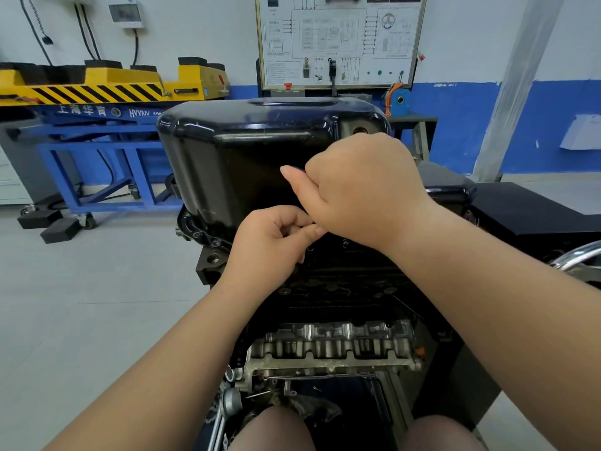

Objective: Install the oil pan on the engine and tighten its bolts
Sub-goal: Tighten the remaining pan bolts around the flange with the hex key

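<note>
Though upturned, oil pan (247,151) (on engine (335,346))

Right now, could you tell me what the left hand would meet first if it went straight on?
Probably the oil pan, at its lower side wall: the left hand points forward at it, fingers curled. Depth is unclear; the right hand sits very close too.

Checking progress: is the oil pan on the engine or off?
On: the oil pan sits flange-down on the engine, with bolt heads in its flange.
</note>
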